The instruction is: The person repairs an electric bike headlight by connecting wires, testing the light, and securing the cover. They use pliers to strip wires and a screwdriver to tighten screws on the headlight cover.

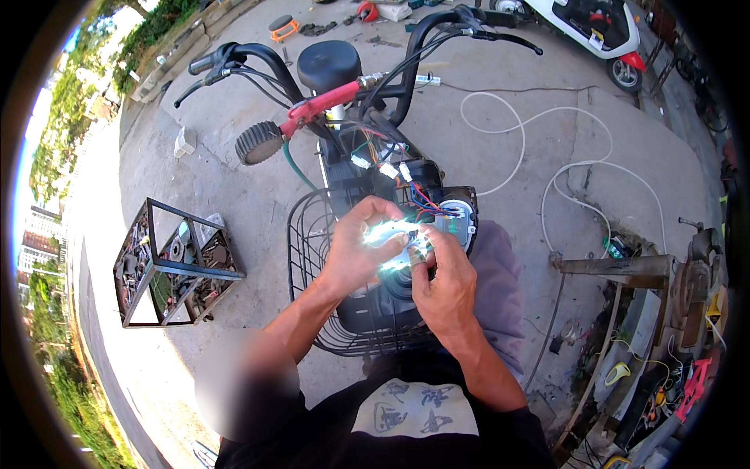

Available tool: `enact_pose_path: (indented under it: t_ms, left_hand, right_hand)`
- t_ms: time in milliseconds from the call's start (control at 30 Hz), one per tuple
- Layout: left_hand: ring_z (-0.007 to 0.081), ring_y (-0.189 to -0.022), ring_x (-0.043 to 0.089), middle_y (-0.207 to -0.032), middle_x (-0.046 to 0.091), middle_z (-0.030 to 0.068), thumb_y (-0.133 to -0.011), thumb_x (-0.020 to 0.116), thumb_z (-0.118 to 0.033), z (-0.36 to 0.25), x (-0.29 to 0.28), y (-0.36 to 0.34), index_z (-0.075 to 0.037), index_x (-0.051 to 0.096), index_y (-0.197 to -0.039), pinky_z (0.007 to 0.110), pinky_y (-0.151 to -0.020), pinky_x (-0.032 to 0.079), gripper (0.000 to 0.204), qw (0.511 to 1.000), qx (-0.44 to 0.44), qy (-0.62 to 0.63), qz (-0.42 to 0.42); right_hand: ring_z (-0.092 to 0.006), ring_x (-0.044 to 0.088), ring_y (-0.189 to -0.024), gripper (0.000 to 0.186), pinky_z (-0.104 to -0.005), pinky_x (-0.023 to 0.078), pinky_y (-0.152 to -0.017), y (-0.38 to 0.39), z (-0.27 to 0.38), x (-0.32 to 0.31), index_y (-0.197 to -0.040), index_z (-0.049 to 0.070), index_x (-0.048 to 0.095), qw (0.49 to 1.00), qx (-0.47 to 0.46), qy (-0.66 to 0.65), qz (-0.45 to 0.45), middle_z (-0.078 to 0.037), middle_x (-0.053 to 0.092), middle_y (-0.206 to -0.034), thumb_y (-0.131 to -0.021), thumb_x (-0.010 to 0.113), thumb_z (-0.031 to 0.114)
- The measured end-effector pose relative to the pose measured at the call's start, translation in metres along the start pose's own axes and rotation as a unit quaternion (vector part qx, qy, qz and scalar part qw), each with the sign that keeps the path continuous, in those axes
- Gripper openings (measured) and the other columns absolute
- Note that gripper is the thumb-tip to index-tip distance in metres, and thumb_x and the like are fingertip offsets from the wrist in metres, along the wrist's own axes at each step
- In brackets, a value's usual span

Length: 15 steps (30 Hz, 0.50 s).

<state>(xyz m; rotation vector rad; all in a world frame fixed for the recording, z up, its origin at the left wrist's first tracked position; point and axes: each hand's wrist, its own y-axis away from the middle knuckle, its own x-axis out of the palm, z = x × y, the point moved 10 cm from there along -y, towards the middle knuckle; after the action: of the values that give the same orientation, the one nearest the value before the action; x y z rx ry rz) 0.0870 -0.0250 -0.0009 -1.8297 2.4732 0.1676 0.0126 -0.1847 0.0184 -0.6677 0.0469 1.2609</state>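
In front of my chest, my left hand (355, 248) and my right hand (444, 285) both grip a brightly lit lamp (396, 241). Its glare hides its outline and whatever small part lies between the fingertips. Close by my right hand is a round dial unit (455, 221) with wires at its back. A bundle of red, blue and black wires (419, 195) runs from it to white plug connectors (388, 170) on the bike's front. Beneath my hands sits a black wire basket (306, 270), fixed to the electric bike, with its handlebar (419, 47) beyond.
A red inflator gun (324, 105) with a ribbed black round cover lies across the handlebar. To the left stands a metal-framed bin (156, 270) of loose parts. A white hose (523, 133) loops over the ground at right, near a cluttered workbench (617, 266). A scooter (594, 31) is parked beyond.
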Motion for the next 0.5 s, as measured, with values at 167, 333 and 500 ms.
enact_pose_path:
  t_ms: [167,333,500]
  left_hand:
    - [0.0065,-0.104,0.067,-0.110,0.074,0.0006,-0.096,0.080,0.006,-0.003,0.000,-0.003,-0.004,0.063,-0.123,0.026,-0.094,0.054,0.035,0.999,-0.003,-0.035,0.004]
    - [0.0077,-0.104,0.066,-0.110,0.073,0.0013,-0.093,0.078,0.007,-0.009,0.002,-0.007,-0.003,0.062,-0.122,0.027,-0.094,0.054,0.035,0.999,0.008,-0.034,0.019]
    - [0.0080,-0.102,0.064,-0.108,0.072,0.0016,-0.088,0.074,0.009,-0.017,0.007,-0.009,-0.004,0.061,-0.119,0.027,-0.093,0.053,0.036,0.998,0.024,-0.049,0.022]
  right_hand:
    - [-0.0442,0.074,-0.103,0.046,-0.0508,0.060,-0.089,0.000,0.001,0.002,-0.140,-0.002,0.069,1.000,-0.011,0.013,0.013,-0.022,0.073,-0.117,-0.094,0.077,-0.005]
    - [-0.0445,0.074,-0.107,0.051,-0.0519,0.060,-0.092,-0.001,0.004,0.001,-0.142,-0.002,0.068,0.999,-0.031,0.014,0.017,-0.021,0.073,-0.121,-0.091,0.076,-0.008]
    - [-0.0442,0.074,-0.106,0.052,-0.0516,0.060,-0.093,-0.001,0.002,0.002,-0.142,-0.002,0.068,0.999,-0.034,0.013,0.019,-0.021,0.073,-0.121,-0.091,0.075,-0.010]
